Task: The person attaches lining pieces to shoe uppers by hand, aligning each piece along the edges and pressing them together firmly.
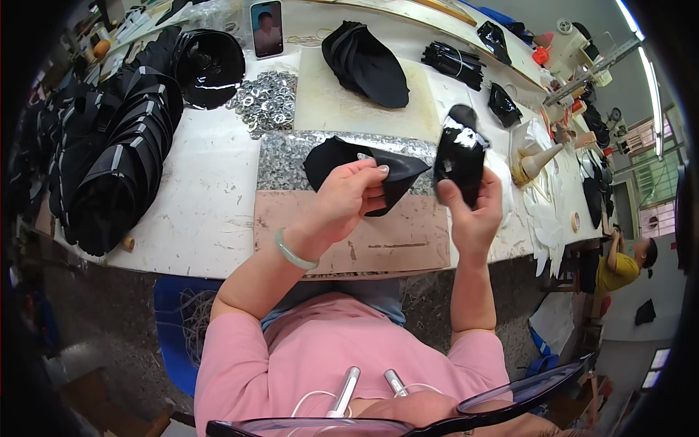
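My left hand (348, 195) pinches the edge of a soft matte black piece (328, 162), which looks like cut leather or fabric. One flap of it is folded up, and its pointed end reaches toward my right hand (477, 211). That hand is closed around the lower end of a glossy black oval piece (460, 149), held upright with the thumb in front. Light glints off its surface. The two pieces are close but look apart. Beneath them lie a speckled grey slab (280, 164) and a brown board (320, 251).
On the left, curved black pieces (138, 138) stand in overlapping rows beside a shiny black round container (210, 69). A heap of metal rings (263, 102), a phone (267, 29) and a stack of black pieces (368, 65) lie beyond. Tied black strips (451, 64) and a cone (540, 162) are right.
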{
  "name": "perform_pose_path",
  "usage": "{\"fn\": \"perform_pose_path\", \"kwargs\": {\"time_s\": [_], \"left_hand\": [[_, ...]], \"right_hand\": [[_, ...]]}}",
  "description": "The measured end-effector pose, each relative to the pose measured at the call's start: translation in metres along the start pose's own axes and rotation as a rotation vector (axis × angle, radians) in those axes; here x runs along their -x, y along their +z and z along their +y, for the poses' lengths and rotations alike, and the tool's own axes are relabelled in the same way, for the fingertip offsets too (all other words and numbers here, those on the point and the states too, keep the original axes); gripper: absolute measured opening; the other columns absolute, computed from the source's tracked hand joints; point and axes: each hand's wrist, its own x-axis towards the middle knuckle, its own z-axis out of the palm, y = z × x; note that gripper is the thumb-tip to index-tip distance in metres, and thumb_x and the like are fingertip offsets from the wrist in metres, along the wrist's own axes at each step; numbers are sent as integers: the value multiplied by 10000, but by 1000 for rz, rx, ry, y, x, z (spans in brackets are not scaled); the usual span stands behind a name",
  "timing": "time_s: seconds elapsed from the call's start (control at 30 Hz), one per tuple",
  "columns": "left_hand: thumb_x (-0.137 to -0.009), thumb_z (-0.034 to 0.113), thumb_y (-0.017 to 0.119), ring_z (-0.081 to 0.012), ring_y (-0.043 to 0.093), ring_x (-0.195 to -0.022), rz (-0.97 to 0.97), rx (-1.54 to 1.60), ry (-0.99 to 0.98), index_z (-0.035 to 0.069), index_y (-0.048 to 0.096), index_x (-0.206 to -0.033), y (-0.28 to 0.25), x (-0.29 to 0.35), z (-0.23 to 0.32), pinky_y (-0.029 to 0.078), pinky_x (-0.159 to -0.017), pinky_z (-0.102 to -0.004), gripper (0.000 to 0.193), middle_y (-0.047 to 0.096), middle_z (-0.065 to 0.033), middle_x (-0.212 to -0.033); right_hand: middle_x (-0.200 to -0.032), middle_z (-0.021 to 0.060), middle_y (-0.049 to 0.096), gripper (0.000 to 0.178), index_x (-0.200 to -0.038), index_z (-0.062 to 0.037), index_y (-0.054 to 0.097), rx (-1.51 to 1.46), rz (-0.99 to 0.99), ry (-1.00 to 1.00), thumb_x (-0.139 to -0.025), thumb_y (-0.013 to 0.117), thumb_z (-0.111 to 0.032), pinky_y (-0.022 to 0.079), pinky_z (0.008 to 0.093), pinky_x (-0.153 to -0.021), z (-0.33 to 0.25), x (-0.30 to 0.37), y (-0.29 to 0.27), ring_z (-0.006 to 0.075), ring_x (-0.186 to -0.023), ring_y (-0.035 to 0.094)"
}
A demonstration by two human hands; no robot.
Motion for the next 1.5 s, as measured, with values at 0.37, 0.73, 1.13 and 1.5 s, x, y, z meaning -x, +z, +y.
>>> {"fn": "perform_pose_path", "kwargs": {"time_s": [0.37,0.73,1.13,1.5], "left_hand": [[-964,105,455,-169,658,-899,-22,0,-42,2,586,-1076,1,-3,-16,537,-801,-313,200,664,-96,-1014],[-981,143,422,-184,654,-925,-114,-15,-92,2,574,-1098,7,0,-22,526,-837,-311,238,656,-109,-1020],[-989,179,412,-146,610,-855,-118,103,-42,25,551,-1045,15,0,-28,506,-805,-302,215,604,-54,-918],[-961,213,553,-74,571,-826,-214,-51,52,1,545,-1158,17,14,-21,455,-764,-219,290,630,-25,-954]], "right_hand": [[-1044,99,606,506,-1192,67,446,-226,-162,146,-793,741,-33,504,246,-800,-22,13,-6,125,-920,592],[-1136,124,584,579,-1264,100,452,-357,-257,217,-784,747,-30,490,270,-865,-12,9,-4,149,-1012,572],[-1121,125,595,590,-1272,98,454,-391,-252,244,-782,752,-39,473,282,-891,-8,7,-1,154,-1013,575],[-1123,129,599,595,-1280,101,447,-407,-283,260,-775,743,-5,492,275,-870,-14,9,3,151,-1008,581]]}}
